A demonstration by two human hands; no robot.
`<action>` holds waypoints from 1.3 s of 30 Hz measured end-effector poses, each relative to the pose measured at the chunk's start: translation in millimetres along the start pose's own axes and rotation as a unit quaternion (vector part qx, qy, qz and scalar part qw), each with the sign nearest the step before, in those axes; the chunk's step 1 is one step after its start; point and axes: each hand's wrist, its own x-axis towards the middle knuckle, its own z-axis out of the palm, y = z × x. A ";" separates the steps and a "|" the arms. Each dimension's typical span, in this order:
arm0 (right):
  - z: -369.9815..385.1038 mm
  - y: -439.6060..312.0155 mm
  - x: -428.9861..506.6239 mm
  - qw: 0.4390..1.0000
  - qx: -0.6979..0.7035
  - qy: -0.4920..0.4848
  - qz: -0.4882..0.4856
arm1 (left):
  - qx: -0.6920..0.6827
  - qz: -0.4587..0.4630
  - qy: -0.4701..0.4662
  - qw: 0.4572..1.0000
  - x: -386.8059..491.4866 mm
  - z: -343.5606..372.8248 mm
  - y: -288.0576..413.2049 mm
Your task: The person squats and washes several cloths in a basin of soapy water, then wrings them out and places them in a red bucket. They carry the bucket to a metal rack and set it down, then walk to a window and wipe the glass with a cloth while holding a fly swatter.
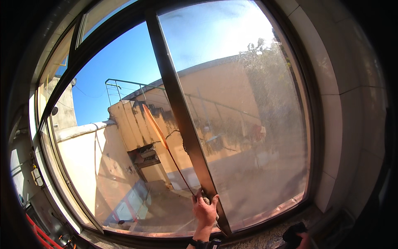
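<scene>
My left hand [205, 208] is raised at the lower end of the brown upright stile [189, 137] of a sliding window. Its fingers and thumb press a crumpled greyish cloth or scrubber [206, 200] against the stile; most of that piece is hidden by the hand. A dark band with a small device [211, 244] sits on that wrist. Only part of my right hand [303, 240] shows at the bottom edge, low over the sill, closed around a dark object [292, 233], possibly a cloth. The right glass pane [242, 155] looks hazy and streaked.
A speckled stone sill [261, 237] runs beneath the window. Pale tiles [331, 112] line the right reveal. At lower left are a red rail-like object [40, 232] and a metal vessel [65, 239]. Outside stand a yellowish wall and a stairway with a green railing [136, 83].
</scene>
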 end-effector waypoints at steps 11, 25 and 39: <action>-12.5 -130.8 53.1 0.787 0.392 0.061 0.473 | 0.054 -0.041 0.003 0.998 5.5 5.0 10.2; -13.3 -119.9 48.0 0.734 0.467 0.070 0.489 | 0.047 -0.024 0.024 0.998 5.7 8.8 11.5; -2.2 -84.7 39.4 0.872 0.321 0.039 0.368 | 0.037 -0.012 0.035 0.999 3.5 13.6 6.8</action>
